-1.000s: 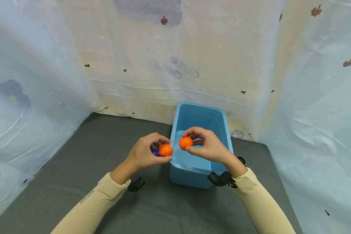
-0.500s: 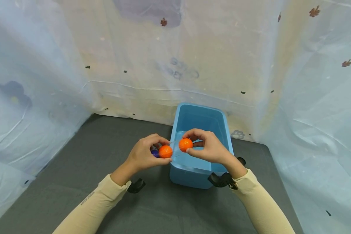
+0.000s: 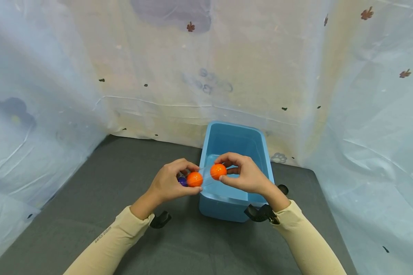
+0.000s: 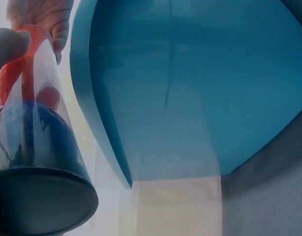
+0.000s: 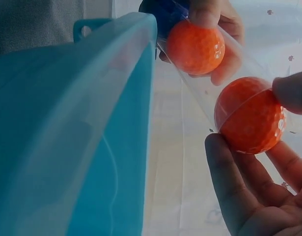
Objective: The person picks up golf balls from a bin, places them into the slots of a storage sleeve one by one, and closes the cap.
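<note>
My left hand (image 3: 170,181) grips a clear plastic tube (image 5: 204,91), fingers and thumb curled round it, held in the air at the bin's left side. Inside show one orange golf ball (image 3: 194,179) and something dark blue (image 3: 182,181) behind it. The left wrist view faces the tube's round dark end (image 4: 42,201). Between thumb and fingers, my right hand (image 3: 244,173) pinches a second dimpled orange golf ball (image 5: 250,115). This ball is at the tube's far end, where a clear edge crosses it in the right wrist view.
A light blue plastic bin (image 3: 204,193) stands on the dark grey tabletop (image 3: 144,248), below and behind the hands. Patterned plastic sheeting (image 3: 158,49) hangs at the back and both sides. Near the bin's right side sits a small black round thing (image 3: 283,189).
</note>
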`<state>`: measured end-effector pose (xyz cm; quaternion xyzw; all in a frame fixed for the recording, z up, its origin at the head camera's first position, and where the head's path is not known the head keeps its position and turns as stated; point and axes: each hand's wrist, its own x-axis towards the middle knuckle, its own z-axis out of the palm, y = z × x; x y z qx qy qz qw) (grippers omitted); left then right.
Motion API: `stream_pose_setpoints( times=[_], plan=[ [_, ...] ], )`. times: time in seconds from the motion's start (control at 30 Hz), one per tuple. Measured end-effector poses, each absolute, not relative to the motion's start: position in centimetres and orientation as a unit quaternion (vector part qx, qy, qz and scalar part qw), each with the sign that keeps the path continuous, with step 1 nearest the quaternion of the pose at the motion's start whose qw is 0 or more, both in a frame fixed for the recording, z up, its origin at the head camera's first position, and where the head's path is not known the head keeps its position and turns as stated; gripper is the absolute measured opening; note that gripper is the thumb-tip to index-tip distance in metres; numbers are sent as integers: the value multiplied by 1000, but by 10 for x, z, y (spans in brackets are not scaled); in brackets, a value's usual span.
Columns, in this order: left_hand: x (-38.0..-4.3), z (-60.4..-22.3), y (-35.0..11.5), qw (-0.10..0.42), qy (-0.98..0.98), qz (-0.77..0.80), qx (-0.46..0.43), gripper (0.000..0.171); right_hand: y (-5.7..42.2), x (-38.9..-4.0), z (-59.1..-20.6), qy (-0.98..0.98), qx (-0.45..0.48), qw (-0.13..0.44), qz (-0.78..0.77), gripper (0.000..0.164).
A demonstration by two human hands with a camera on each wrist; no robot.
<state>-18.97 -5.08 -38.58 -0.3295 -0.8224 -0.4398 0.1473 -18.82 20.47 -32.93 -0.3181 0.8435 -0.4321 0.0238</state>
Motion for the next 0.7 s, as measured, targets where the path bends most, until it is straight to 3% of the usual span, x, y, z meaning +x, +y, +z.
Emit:
stream_pose_setpoints(
  times=[0.37,0.7],
  plan=[
    [-189,-390,-52,140,-817,-455,-326,42,211,-188,-328,829,-341,17,-442,35],
    [-190,-393,-57,153,-813,-461,-321,43,244,-191,-318,851,-325,-14,-412,34]
  ],
)
